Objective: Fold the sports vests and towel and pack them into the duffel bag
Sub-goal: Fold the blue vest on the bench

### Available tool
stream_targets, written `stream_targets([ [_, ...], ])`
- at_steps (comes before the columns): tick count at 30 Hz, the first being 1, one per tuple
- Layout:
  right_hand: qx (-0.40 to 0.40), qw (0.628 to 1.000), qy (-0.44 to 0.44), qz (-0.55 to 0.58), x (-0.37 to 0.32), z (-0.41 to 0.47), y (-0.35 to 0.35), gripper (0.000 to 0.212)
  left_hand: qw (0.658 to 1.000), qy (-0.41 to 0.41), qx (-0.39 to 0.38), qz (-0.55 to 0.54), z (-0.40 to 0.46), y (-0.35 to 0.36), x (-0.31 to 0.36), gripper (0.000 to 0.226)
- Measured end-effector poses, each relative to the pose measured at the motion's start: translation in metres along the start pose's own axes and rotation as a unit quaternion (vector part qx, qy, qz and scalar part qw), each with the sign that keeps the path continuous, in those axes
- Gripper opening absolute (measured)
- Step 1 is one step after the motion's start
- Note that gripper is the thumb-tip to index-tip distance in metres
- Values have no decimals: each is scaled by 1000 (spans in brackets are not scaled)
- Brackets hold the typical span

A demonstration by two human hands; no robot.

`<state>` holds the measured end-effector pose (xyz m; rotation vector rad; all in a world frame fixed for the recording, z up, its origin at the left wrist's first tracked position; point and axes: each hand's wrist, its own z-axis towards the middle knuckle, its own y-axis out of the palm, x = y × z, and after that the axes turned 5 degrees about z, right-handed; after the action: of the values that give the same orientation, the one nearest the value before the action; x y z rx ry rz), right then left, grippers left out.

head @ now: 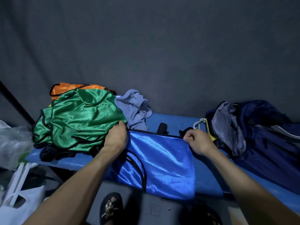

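A shiny blue sports vest (pixel 162 161) with black trim lies spread on the blue bench, its near end hanging over the front edge. My left hand (pixel 116 137) pinches its far left corner and my right hand (pixel 197 141) pinches its far right corner. To the left sits a crumpled pile with a green vest (pixel 76 119) on top, an orange vest (pixel 73 87) behind it and black fabric underneath. A pale blue towel (pixel 134 108) lies bunched behind my left hand. The navy duffel bag (pixel 259 137) lies open at the right with a grey lining showing.
The blue bench (pixel 177 120) stands against a dark grey wall. White plastic bags (pixel 14 192) crowd the floor at the left. A black strap piece (pixel 162 127) lies on the bench behind the vest. My foot in a black slipper (pixel 111 208) shows below the bench edge.
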<state>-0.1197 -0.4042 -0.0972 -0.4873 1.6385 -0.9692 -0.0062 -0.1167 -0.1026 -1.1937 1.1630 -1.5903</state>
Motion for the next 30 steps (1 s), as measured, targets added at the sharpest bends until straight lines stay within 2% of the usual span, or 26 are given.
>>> stream_targets([
  [3,-44,998,40,10,0,6,2,31,998,22,-8,51,0,5,1,10],
  [5,-44,998,52,-2,-3,5,5,26,996,36,-5,78,-1,6,5,16],
  [9,45,997,26,-50,-3,-3,12,14,980,57,24,191,-12,-4,17,33],
  [11,85,995,29,-43,-1,-5,14,25,966,85,81,230,-22,-12,27,40],
  [13,108,993,50,-16,2,-6,12,42,965,167,121,161,-35,-14,40,36],
  [14,113,991,65,-3,2,-7,11,50,967,218,100,84,-41,-13,45,29],
  [15,116,990,78,11,2,-9,9,55,967,252,46,14,-48,-10,48,25],
  [16,111,989,90,31,2,-12,8,56,961,276,-22,-8,-53,-6,50,28],
  [18,81,985,117,93,3,-17,8,55,943,306,-111,71,-55,1,42,45],
  [21,9,968,169,187,-4,-28,13,61,939,313,-113,89,-53,5,24,63],
  [24,-25,952,191,238,-9,-32,18,50,936,319,-121,87,-56,9,14,73],
  [27,10,930,199,309,-13,-29,26,54,931,318,-154,91,-61,13,10,82],
  [30,86,917,179,347,-2,-19,23,56,926,329,-166,76,-62,18,24,88],
])
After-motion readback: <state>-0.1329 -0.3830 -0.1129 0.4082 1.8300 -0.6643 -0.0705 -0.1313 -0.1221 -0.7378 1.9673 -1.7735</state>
